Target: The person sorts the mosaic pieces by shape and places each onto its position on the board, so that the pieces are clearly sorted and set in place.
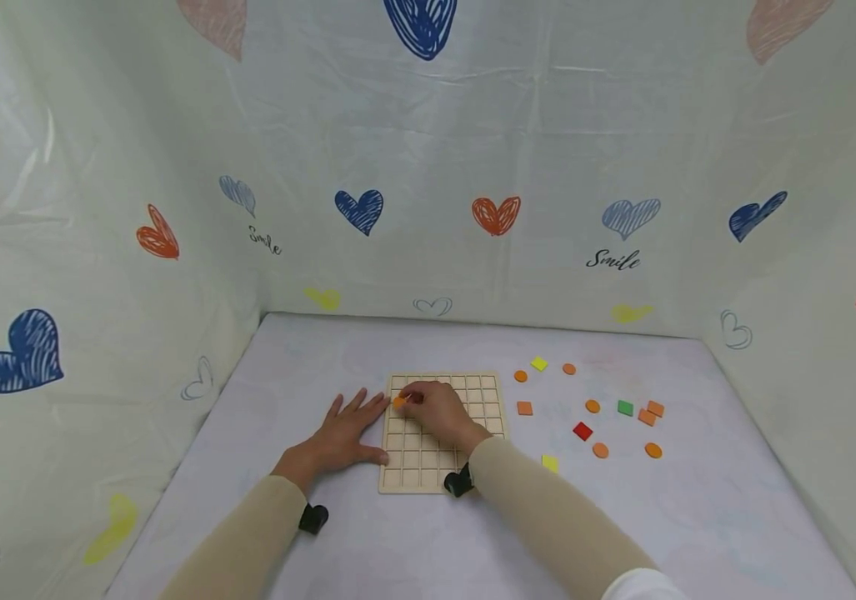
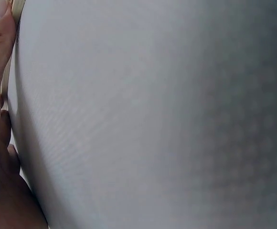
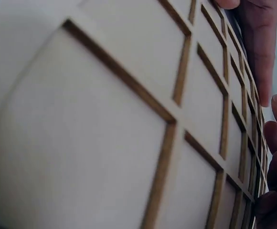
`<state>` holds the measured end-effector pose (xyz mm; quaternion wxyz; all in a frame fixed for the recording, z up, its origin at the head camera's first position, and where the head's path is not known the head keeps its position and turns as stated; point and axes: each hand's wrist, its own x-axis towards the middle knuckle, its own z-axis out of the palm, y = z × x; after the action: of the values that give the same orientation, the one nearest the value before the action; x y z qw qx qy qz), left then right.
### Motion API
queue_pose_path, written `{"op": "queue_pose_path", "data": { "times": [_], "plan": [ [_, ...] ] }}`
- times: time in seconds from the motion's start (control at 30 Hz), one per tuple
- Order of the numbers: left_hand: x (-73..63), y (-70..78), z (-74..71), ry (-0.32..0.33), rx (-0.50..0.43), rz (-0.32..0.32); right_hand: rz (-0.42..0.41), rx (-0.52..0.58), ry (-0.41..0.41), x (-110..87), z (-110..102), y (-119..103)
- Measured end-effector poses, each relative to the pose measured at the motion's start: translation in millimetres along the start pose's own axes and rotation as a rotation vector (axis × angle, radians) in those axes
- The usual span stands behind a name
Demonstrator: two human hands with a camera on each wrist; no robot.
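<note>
A: What is the left hand doing at the grid board?

B: It lies spread wide on the worktop, fingers fairly straight, thumb at the board's left edge. It grips nothing; it probably serves as a stop, so the light-looking board won't slide.

A: And the right hand?

B: That one is narrow: its thumb and fingertips pinch an orange piece over the board's left side, near the far corner. The fingers cover part of the piece, so its full shape can't be told.

A: Why a fingertip pinch?

B: The piece is small and so are the cells; a fuller grasp would likely hide the cell beneath.

A: Does the piece touch the board?

B: That can't be told. The right wrist view shows bare cells up close, but not the piece clearly.

A: And the others?

B: They lie scattered right of the board: orange discs, a green tile, a red tile and more. That side presumably suits the right hand's reach, leaving the left one to brace.
</note>
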<state>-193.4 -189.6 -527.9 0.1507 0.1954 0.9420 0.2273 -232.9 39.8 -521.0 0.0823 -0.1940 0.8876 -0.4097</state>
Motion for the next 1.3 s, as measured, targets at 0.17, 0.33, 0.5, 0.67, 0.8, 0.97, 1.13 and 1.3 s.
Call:
{"op": "queue_pose_path", "data": {
  "times": [0.17, 0.33, 0.5, 0.67, 0.8, 0.97, 1.13, 1.3],
  "plan": [
    [1.2, 1.2, 0.8, -0.002, 0.019, -0.019, -0.013, -0.01, -0.015, -1.1, 3.8, -1.1],
    [1.2, 1.4, 0.4, 0.001, 0.029, -0.019, -0.031, -0.04, 0.001, -0.3, 6.2, -0.6],
    [0.6, 1.5, 0.5, 0.004, 0.028, -0.013, -0.025, -0.072, 0.021, 0.8, 9.1, -0.6],
    [1.1, 1.0, 1.4, 0.006, 0.026, -0.012, -0.024, -0.112, 0.039, 1.9, 11.4, -0.3],
    [1.6, 0.3, 2.3, 0.009, 0.03, -0.012, -0.021, -0.136, 0.042, 2.5, 12.7, -0.8],
    [1.6, -0.2, 2.6, 0.014, 0.032, -0.008, -0.021, -0.135, 0.041, 3.1, 13.0, -2.2],
    [1.2, -0.1, 2.5, 0.012, 0.023, -0.005, -0.022, -0.133, 0.037, 3.0, 13.0, -1.9],
    [0.1, 1.2, 1.8, 0.012, 0.011, -0.006, -0.023, -0.146, 0.039, 2.8, 13.1, -1.4]
  ]
}}
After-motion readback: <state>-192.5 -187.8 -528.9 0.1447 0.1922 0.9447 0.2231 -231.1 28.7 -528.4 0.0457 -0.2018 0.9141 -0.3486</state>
